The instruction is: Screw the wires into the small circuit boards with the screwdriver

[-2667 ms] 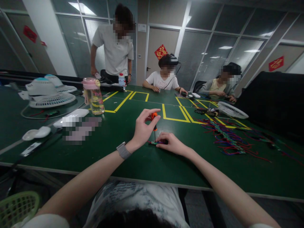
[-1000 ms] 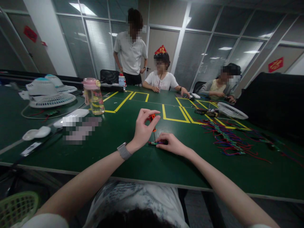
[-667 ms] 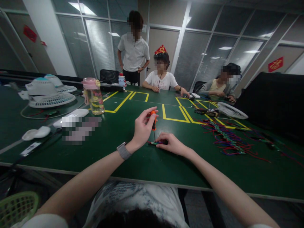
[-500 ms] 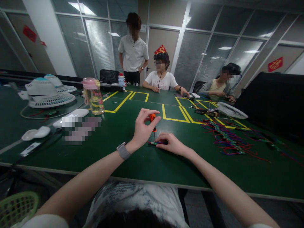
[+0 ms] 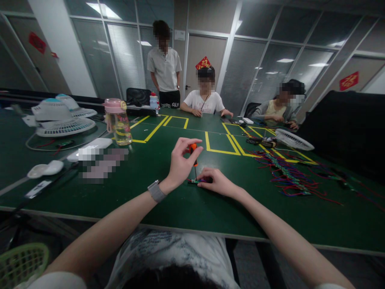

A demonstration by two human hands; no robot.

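- Standing co-worker (image 5: pixel 165 70), upper left of centre, is a bit further left vs the prev frame, & at top centre the seated co-worker (image 5: pixel 205 100) has one hand (image 5: pixel 227 113) drawn in closer; own hands look approx unchanged

- OK, what's in them?

- Left hand (image 5: pixel 182 160): thumb & fingers pinch a screwdriver (image 5: pixel 193 149) by its orange-and-black handle, mid-frame. It's nearly upright, thin shaft down to a small circuit board (image 5: pixel 192 182) on the green table (image 5: pixel 168 212), just below centre. Can't tell if the tip's seated in anything

- And the right?

- Right hand (image 5: pixel 218 182) is low, thumb & forefinger pinched at the board's right end. Board itself or its wires, can't tell, fingers hide it

- How'd they handle?

- Screwdriver's prob light, stiff, easy to spin; hold the thick handle, not the shaft. Tip could skid if it tilts. Board: v light, prob rigid but fragile, so take it by the edges; wires look soft, & tugging 'em might stress the joints

- Pose?

- Left forearm runs up from lower left, wrist w/ the grey watch (image 5: pixel 156 191) seemingly off the table, forefinger reaching over the handle's top. Right forearm comes from lower right, hand lower & flatter, fingers curled, pointing left. Both meet mid-frame in a wide V
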